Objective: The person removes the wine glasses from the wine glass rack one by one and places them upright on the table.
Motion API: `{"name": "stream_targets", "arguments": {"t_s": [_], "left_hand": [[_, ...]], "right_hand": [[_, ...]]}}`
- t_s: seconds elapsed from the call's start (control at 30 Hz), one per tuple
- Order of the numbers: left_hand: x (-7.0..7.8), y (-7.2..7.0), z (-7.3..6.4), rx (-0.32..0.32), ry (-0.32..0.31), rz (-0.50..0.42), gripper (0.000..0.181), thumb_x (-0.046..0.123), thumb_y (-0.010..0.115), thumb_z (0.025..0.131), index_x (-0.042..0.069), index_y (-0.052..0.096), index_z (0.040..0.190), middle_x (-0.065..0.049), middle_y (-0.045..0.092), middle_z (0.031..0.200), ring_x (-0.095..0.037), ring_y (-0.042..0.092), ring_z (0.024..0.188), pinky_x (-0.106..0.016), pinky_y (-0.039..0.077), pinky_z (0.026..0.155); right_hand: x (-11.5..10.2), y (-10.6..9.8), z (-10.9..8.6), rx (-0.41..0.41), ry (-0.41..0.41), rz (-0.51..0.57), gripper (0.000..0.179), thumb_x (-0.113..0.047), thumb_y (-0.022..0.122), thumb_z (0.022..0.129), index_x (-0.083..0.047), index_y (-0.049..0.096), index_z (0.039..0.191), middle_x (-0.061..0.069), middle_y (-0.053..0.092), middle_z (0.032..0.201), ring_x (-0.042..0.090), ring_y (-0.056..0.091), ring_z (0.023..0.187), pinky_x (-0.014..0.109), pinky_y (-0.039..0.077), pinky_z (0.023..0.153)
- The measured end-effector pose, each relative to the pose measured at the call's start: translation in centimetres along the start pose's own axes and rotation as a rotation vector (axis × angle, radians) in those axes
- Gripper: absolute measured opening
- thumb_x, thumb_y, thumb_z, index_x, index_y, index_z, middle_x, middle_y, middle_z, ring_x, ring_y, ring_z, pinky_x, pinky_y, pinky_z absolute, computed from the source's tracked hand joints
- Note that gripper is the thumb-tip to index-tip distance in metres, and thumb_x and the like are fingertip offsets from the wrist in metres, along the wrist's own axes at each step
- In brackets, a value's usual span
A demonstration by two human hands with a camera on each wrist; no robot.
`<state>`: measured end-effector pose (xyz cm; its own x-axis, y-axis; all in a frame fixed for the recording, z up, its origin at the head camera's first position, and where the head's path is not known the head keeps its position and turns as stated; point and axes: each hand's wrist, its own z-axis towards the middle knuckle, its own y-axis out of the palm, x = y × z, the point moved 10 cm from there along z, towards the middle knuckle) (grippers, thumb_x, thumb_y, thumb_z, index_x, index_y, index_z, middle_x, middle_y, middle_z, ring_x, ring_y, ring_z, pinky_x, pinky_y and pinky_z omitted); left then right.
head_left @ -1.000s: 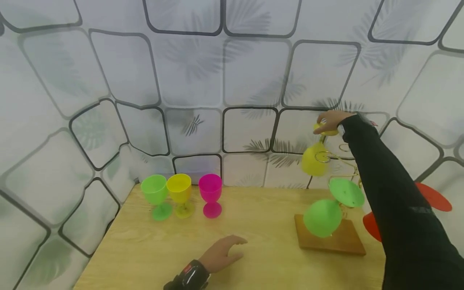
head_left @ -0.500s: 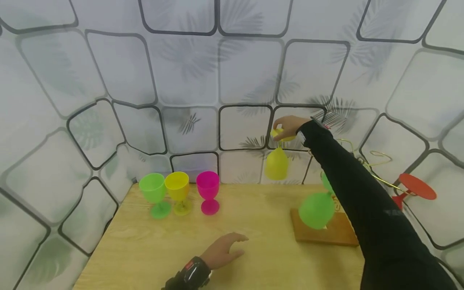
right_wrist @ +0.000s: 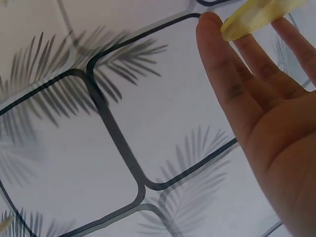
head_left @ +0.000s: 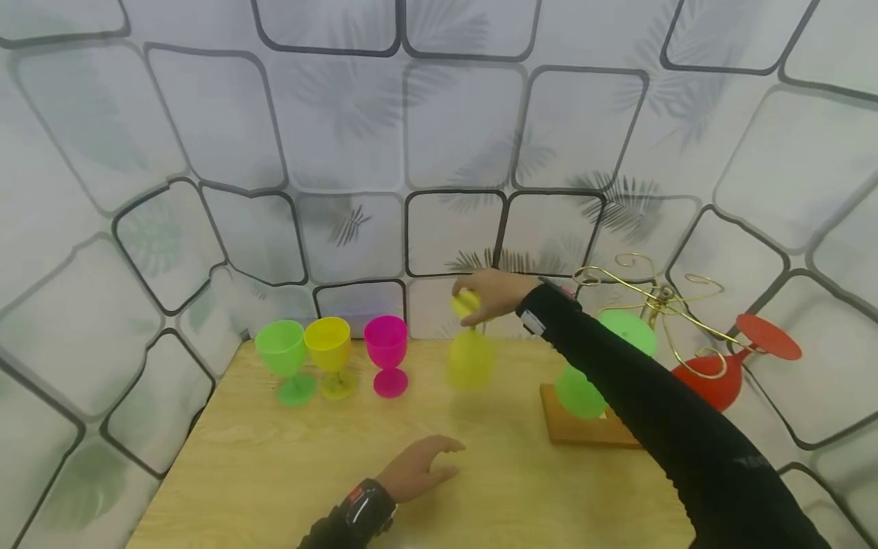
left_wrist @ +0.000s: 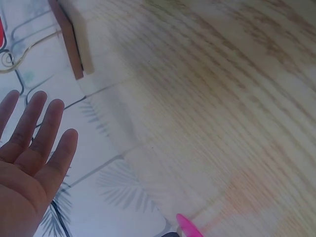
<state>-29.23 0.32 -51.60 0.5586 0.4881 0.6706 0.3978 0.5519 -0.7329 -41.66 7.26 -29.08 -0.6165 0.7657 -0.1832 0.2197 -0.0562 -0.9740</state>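
Observation:
My right hand (head_left: 497, 293) pinches the foot of a yellow plastic goblet (head_left: 471, 362), which hangs upside down above the table to the right of the pink goblet (head_left: 386, 341). In the right wrist view the yellow foot (right_wrist: 266, 17) lies between thumb and fingers; the bowl is outside that view. My left hand (head_left: 414, 469) is near the front of the table with relaxed fingers and holds nothing. Left of the pink goblet, a yellow goblet (head_left: 328, 343) and a green goblet (head_left: 280, 347) stand upright side by side.
At the right, a gold wire rack (head_left: 658, 299) rises from a wooden base (head_left: 555, 419). A green goblet (head_left: 629, 332) and a red goblet (head_left: 768, 337) hang upside down on it, partly behind my right sleeve (head_left: 638, 389). A patterned backdrop (head_left: 459, 122) stands behind the table.
My right hand has carried the yellow goblet leftward away from the rack, then lower, toward the row of standing goblets. The rack has turned. The left hand has stayed in place.

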Motion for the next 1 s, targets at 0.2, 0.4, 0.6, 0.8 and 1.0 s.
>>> {"name": "stream_targets", "arguments": {"t_s": [0.2, 0.4, 0.6, 0.8, 1.0], "left_hand": [[-0.4, 0.0, 0.2, -0.003, -0.004, -0.004, 0.042, 0.034, 0.052, 0.092, 0.011, 0.056, 0.127, -0.005, 0.063, 0.124, -0.02, 0.057, 0.112, -0.043, 0.049, 0.097], [-0.7, 0.4, 0.5, -0.027, -0.021, -0.02, 0.045, 0.036, 0.05, 0.093, 0.011, 0.055, 0.129, -0.005, 0.063, 0.124, -0.019, 0.056, 0.113, -0.043, 0.048, 0.097], [-1.1, 0.7, 0.1, -0.039, -0.069, -0.047, 0.043, 0.033, 0.052, 0.092, 0.012, 0.056, 0.129, -0.005, 0.063, 0.124, -0.02, 0.056, 0.113, -0.044, 0.048, 0.097], [-1.9, 0.5, -0.1, -0.015, -0.139, -0.056, 0.042, 0.031, 0.052, 0.092, 0.01, 0.056, 0.128, -0.007, 0.061, 0.125, -0.024, 0.056, 0.113, -0.047, 0.048, 0.095], [-3.0, -1.9, 0.4, 0.159, -0.151, -0.111, 0.05, 0.026, 0.054, 0.091, 0.0, 0.047, 0.133, -0.018, 0.055, 0.129, -0.033, 0.054, 0.114, -0.052, 0.047, 0.095]], "right_hand": [[-1.8, 2.7, -1.1, 0.026, 0.002, -0.05, 0.053, -0.036, 0.07, 0.078, -0.011, 0.058, 0.123, 0.013, 0.063, 0.111, 0.025, 0.057, 0.096, 0.043, 0.052, 0.085], [-1.5, 4.7, -2.9, 0.1, -0.039, -0.021, 0.05, -0.036, 0.07, 0.078, -0.006, 0.061, 0.117, 0.015, 0.065, 0.109, 0.028, 0.06, 0.097, 0.044, 0.053, 0.085], [0.2, 6.1, -4.9, 0.232, -0.002, 0.059, 0.057, -0.033, 0.07, 0.078, -0.007, 0.058, 0.127, 0.016, 0.065, 0.115, 0.033, 0.057, 0.105, 0.051, 0.049, 0.089], [1.7, 7.0, -7.8, 0.401, 0.029, 0.265, 0.058, -0.03, 0.07, 0.079, -0.007, 0.055, 0.131, 0.018, 0.059, 0.124, 0.033, 0.054, 0.109, 0.049, 0.052, 0.087], [3.4, 9.3, -10.0, 0.608, 0.009, 0.576, 0.055, -0.018, 0.075, 0.076, 0.0, 0.052, 0.123, 0.022, 0.055, 0.122, 0.034, 0.055, 0.106, 0.044, 0.056, 0.086]]}}
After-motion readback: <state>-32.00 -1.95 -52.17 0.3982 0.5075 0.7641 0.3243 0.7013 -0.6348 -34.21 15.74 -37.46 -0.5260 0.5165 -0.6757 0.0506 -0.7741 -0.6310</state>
